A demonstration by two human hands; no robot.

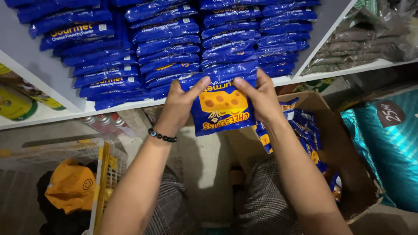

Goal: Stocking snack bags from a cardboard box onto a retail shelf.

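A person is looking down at a white shelf [52, 115] where flat blue packets [174, 43] are lying in overlapping stacks, filling most of the compartment. To the right, a large shiny teal sack [392, 152] with a dark round label is leaning against the shelving, and an open cardboard box [344, 165] is holding more blue packets beside the person's knee. Above the sack, clear bags of dark grains [370, 39] are filling the next compartment. At lower left, a yellow and white crate [102, 174] is holding an orange cloth [69, 185]. Green and yellow pouches [17, 102] are sitting on a lower shelf at far left.

Both hands are holding one blue packet [222, 104] with a yellow cheese picture, just in front of the shelf edge. The left hand [180, 102] and the right hand [259, 98] are each pinching an upper corner, thumbs pressed on the front, fingers closed behind.

The stacks are looking slippery and loosely layered, so pushing another packet in could be nudging the front rows off the edge. Since only the corners are being gripped, the packet could be slipping free or sagging.
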